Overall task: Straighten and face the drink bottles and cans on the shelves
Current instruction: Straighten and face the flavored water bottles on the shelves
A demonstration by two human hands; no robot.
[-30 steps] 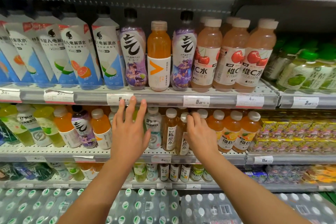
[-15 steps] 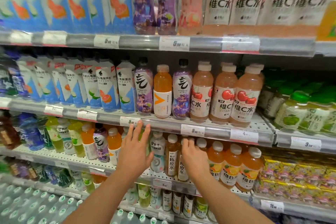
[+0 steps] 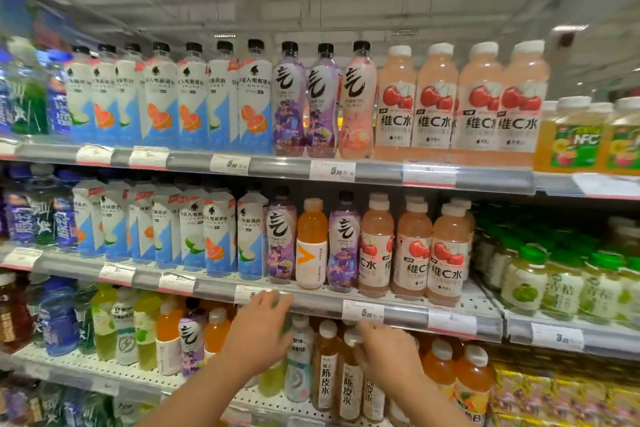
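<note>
The left hand [image 3: 258, 340] was spread, fingers straight, at the shelf's front edge [image 3: 322, 305]. The right hand [image 3: 384, 354] curled around the neck of an upright brown bottle [image 3: 349, 381] on the shelf below, its label facing outward.

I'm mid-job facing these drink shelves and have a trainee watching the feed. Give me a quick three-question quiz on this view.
1. True or false: the orange bottle on the middle shelf stands between two purple bottles.
2. Multiple choice: the right hand is at A) the brown tea bottles on the lower shelf, B) the cherry bottles on the top shelf, C) the green-capped bottles at far right.
3. Fill in: the cherry bottles on the top shelf have ___ caps.

Key: 1 true; 2 A; 3 white.
</note>
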